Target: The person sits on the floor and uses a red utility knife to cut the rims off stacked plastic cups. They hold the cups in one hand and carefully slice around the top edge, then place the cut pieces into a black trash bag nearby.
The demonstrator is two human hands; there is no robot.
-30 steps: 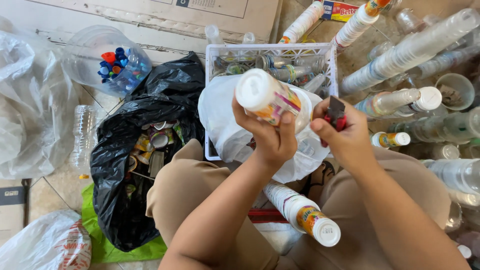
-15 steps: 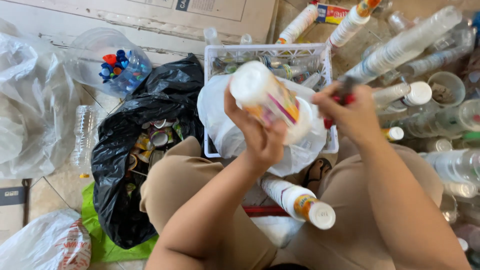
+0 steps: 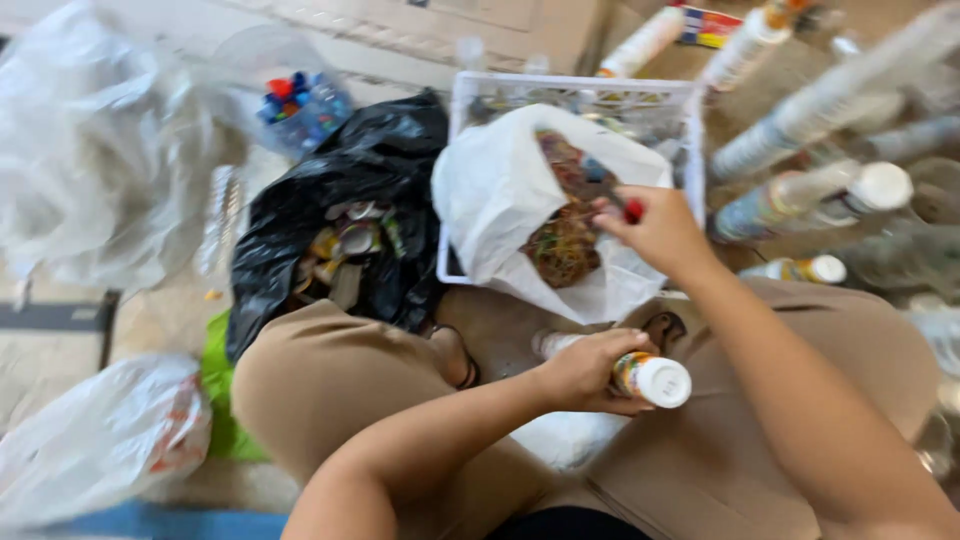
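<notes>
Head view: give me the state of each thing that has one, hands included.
Left hand: closed around the capped bottle.
Capped bottle: on its side, white cap on.
Right hand: pinching a small red-handled tool.
White bag: open, colourful scraps inside.
Black bag: open, holding labels.

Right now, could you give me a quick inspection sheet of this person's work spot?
Surface: bare floor, seen from above; the person sits with knees apart.
Job's things: white-capped bottle lying across the lap; white bag of peeled labels, propped in a white basket.
Clutter: black bag of scraps; clear bags at left; tub of coloured caps; rows of bottles at right.
Hands: left hand grips the bottle; right hand holds a small red-handled tool over the white bag.
Cables: nothing seen.
Surroundings: flattened cardboard at the top; picture blurred.
</notes>
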